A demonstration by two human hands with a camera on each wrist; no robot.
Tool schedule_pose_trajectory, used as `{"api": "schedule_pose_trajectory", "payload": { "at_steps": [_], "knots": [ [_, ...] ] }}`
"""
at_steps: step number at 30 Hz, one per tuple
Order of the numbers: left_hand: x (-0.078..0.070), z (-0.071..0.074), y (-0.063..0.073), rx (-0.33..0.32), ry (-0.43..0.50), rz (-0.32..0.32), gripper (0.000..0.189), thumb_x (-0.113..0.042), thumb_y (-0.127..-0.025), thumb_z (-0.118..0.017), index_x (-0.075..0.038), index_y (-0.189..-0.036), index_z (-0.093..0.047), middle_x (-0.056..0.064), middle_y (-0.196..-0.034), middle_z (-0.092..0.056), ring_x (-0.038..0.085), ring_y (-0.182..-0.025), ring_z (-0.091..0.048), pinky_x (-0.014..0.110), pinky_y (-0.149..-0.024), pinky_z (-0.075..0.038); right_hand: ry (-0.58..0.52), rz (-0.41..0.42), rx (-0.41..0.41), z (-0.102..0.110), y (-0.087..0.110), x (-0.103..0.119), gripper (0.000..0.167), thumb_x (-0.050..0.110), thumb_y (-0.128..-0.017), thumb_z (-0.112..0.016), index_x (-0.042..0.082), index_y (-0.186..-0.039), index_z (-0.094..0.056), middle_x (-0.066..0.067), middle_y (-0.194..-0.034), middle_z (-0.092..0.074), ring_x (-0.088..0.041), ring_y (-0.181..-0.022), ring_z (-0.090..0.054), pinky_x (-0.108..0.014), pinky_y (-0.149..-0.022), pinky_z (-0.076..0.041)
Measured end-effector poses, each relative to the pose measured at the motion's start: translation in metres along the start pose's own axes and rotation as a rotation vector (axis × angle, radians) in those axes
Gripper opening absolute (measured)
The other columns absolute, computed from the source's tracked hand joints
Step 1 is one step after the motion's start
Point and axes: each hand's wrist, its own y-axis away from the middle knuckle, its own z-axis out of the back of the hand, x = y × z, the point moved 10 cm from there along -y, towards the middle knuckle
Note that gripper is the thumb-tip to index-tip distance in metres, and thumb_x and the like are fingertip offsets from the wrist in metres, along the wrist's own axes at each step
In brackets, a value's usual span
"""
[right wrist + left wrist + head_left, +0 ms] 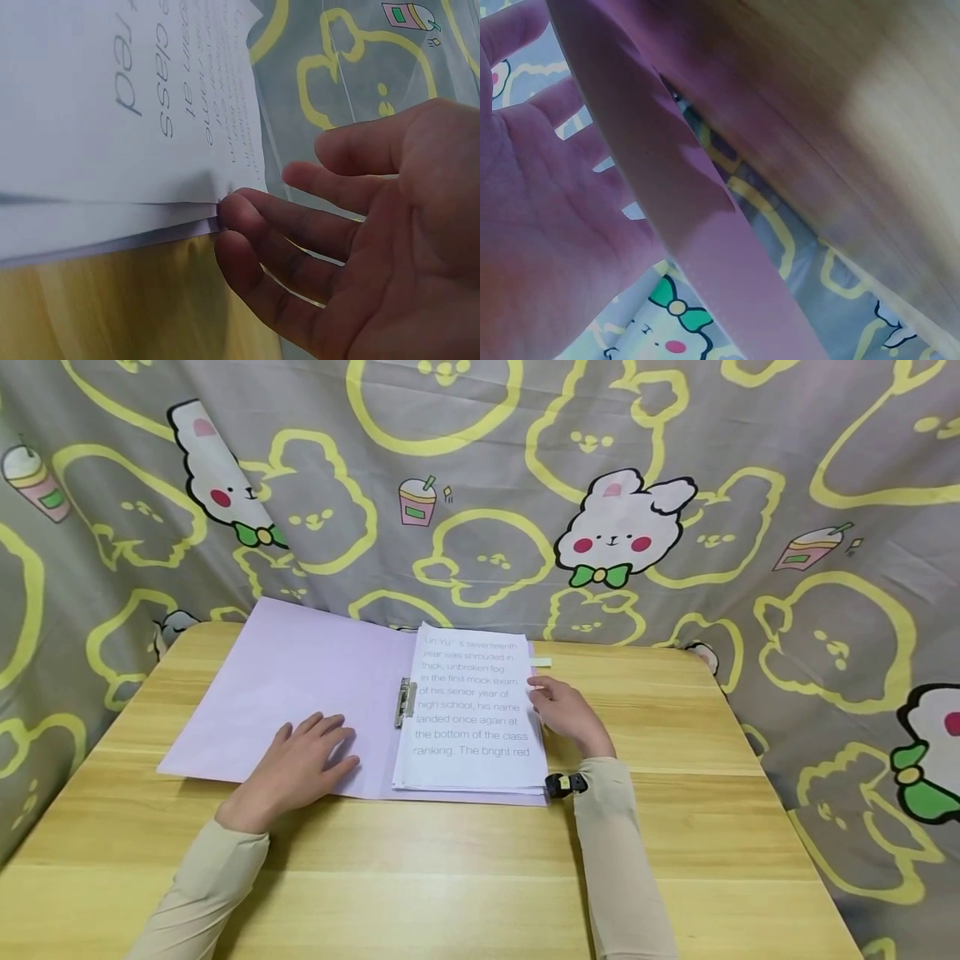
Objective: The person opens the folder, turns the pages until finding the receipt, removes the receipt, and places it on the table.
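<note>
A lilac folder (300, 668) lies opened out on the table. Printed sheets (471, 768) are stacked on its right side, next to a metal clip (406, 703) by the spine. My left hand (303, 760) is at the lower edge of the left cover, fingers spread and holding nothing. In the left wrist view, its palm (547, 202) faces the cover's edge (652, 172). My right hand (566, 710) is at the right edge of the sheets. In the right wrist view its loosely bent fingers (244, 214) touch the sheet edges without a visible pinch.
The folder lies on a light wooden table (420, 885). A pale tab (542, 662) sticks out past the folder's upper right side. Behind the table hangs a grey curtain (495, 452) with cartoon rabbits. A black strap device (566, 785) sits at the right wrist.
</note>
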Motion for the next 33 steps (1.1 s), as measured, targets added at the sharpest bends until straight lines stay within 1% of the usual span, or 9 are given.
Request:
{"api": "schedule_pose_trajectory", "payload": {
  "at_steps": [3, 6, 13, 16, 18, 22, 25, 29, 33],
  "knots": [
    [0.0, 0.0, 0.0, 0.0, -0.001, 0.001, 0.046, -0.037, -0.1, -0.063, -0.007, -0.134, -0.065, 0.023, -0.149, -0.052, 0.051, -0.142, -0.039, 0.079, -0.109, -0.023, -0.003, -0.016, 0.004, -0.002, -0.001, -0.001, 0.044, 0.029, -0.109, -0.045, 0.01, -0.148, -0.052, -0.018, -0.142, -0.059, -0.027, -0.115, -0.062, -0.042, -0.094, -0.049],
    [0.001, 0.0, 0.0, 0.001, -0.001, 0.004, 0.046, -0.038, -0.1, -0.063, -0.007, -0.134, -0.065, 0.023, -0.149, -0.052, 0.051, -0.143, -0.039, 0.079, -0.109, -0.023, 0.0, -0.01, 0.0, -0.002, -0.001, 0.0, 0.042, 0.029, -0.109, -0.045, 0.01, -0.145, -0.053, -0.017, -0.139, -0.06, -0.028, -0.112, -0.062, -0.041, -0.092, -0.049],
    [0.002, -0.001, 0.0, -0.003, -0.002, 0.005, 0.046, -0.037, -0.099, -0.063, -0.007, -0.133, -0.066, 0.024, -0.149, -0.052, 0.051, -0.142, -0.039, 0.08, -0.108, -0.023, -0.017, -0.012, 0.0, -0.003, -0.002, 0.0, 0.046, 0.03, -0.108, -0.045, 0.008, -0.149, -0.049, -0.018, -0.143, -0.058, -0.032, -0.123, -0.061, -0.046, -0.099, -0.05],
    [0.002, -0.001, 0.0, -0.002, -0.001, 0.007, 0.046, -0.038, -0.099, -0.063, -0.007, -0.133, -0.066, 0.023, -0.149, -0.052, 0.051, -0.142, -0.039, 0.079, -0.108, -0.023, -0.047, -0.024, 0.009, -0.004, -0.002, -0.001, 0.047, 0.029, -0.108, -0.044, 0.007, -0.15, -0.046, -0.02, -0.145, -0.056, -0.034, -0.125, -0.061, -0.047, -0.1, -0.051],
    [0.002, -0.002, 0.0, -0.002, -0.001, 0.006, 0.046, -0.038, -0.099, -0.063, -0.007, -0.133, -0.066, 0.023, -0.149, -0.052, 0.051, -0.142, -0.039, 0.079, -0.109, -0.023, -0.061, -0.024, 0.013, -0.005, -0.002, -0.001, 0.048, 0.027, -0.108, -0.043, 0.006, -0.151, -0.044, -0.021, -0.146, -0.055, -0.034, -0.124, -0.061, -0.046, -0.099, -0.051],
    [0.002, -0.001, 0.0, 0.002, 0.001, 0.006, 0.046, -0.037, -0.099, -0.063, -0.007, -0.133, -0.065, 0.023, -0.15, -0.052, 0.051, -0.143, -0.038, 0.079, -0.109, -0.023, -0.091, -0.032, 0.008, -0.005, -0.003, -0.003, 0.046, 0.025, -0.109, -0.041, 0.005, -0.151, -0.044, -0.022, -0.139, -0.058, -0.031, -0.112, -0.063, -0.04, -0.091, -0.053],
    [0.002, -0.002, 0.0, 0.005, -0.001, 0.006, 0.046, -0.037, -0.099, -0.063, -0.007, -0.133, -0.065, 0.023, -0.15, -0.052, 0.051, -0.143, -0.038, 0.079, -0.109, -0.023, -0.135, -0.052, -0.004, -0.004, -0.004, -0.006, 0.046, 0.024, -0.109, -0.041, 0.005, -0.15, -0.044, -0.02, -0.133, -0.061, -0.029, -0.105, -0.062, -0.037, -0.086, -0.053],
    [0.002, -0.002, -0.001, 0.006, -0.005, 0.007, 0.045, -0.037, -0.099, -0.063, -0.007, -0.133, -0.066, 0.023, -0.149, -0.052, 0.051, -0.143, -0.038, 0.079, -0.109, -0.023, -0.19, -0.079, -0.018, -0.003, -0.005, -0.01, 0.046, 0.025, -0.108, -0.043, 0.005, -0.15, -0.044, -0.02, -0.129, -0.061, -0.028, -0.098, -0.061, -0.035, -0.081, -0.053],
    [0.002, -0.002, -0.001, 0.004, -0.006, 0.007, 0.045, -0.037, -0.099, -0.063, -0.007, -0.133, -0.066, 0.023, -0.149, -0.052, 0.051, -0.143, -0.038, 0.079, -0.109, -0.023, -0.204, -0.094, -0.025, -0.002, -0.006, -0.012, 0.047, 0.026, -0.108, -0.044, 0.005, -0.15, -0.045, -0.019, -0.128, -0.06, -0.027, -0.096, -0.06, -0.034, -0.079, -0.051]
  ]
}}
